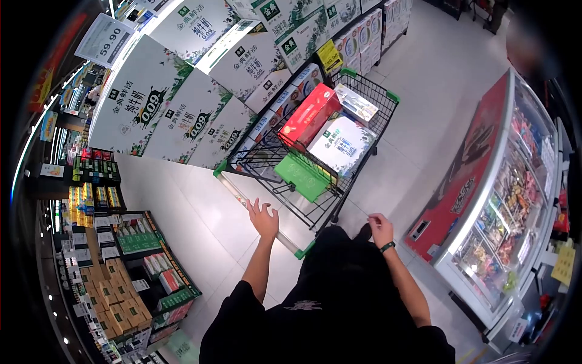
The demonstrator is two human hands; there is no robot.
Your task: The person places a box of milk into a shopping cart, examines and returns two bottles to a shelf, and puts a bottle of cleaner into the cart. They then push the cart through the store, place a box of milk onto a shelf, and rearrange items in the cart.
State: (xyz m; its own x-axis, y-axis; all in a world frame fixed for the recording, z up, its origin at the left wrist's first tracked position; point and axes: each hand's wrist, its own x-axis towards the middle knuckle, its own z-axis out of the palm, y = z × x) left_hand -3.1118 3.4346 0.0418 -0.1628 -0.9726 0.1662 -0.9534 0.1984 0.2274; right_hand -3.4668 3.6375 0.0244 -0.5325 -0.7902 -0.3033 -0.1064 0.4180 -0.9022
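My left hand [264, 219] is at the pale handle bar [284, 240] of a shopping cart, fingers spread and not wrapped round the bar. The black wire cart [377, 97] has green corners and stands ahead of me. In its basket are a red box [309, 115], a white milk carton box [343, 144] with green print, and a smaller white box [356, 102]. A green panel [303, 176] lies at the near end. My right hand [381, 229] hangs beside my leg, apart from the cart, with loosely bent fingers and nothing visible in them. A dark band circles that wrist.
Stacked white milk boxes [182, 115] line the left side, close to the cart. A red-sided glass-top freezer [464, 176] stands on the right. Shelves with brown boxes [115, 291] are at lower left. Pale tiled floor [403, 130] runs between cart and freezer. A blurred person [524, 48] is at upper right.
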